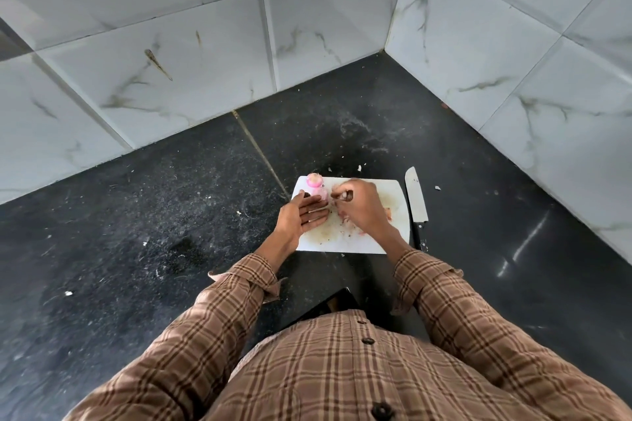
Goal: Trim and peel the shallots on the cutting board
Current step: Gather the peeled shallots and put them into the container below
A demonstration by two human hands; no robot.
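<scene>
1. Dark speckled stone forms the tabletop [171, 215], set into a corner of white marbled wall tiles [171, 79] and littered with pale flecks of skin.
2. On it lies a white cutting board [390, 195], stained and scattered with bits of peel [345, 224].
3. At the board's left side the left hand [302, 214] rests palm up with its fingers spread and nearly flat, holding nothing.
4. Just beyond its fingertips, at the far left corner of the board, sit the peeled shallots [316, 186], pink and glossy, one stacked behind the other so the pair's long axis runs away from the person.
5. To their right the right hand [359, 207] is curled, its fingertips pressed together as if pinching a scrap of skin or a small shallot; what it grips is too small to tell.
6. The shallots lie ahead and slightly right of the left hand, which is the nearer one; the right hand would have to reach left across the board.
7. Off the board's right edge a knife [415, 196] lies untouched on the stone, blade pointing away, nearest the right hand.
</scene>
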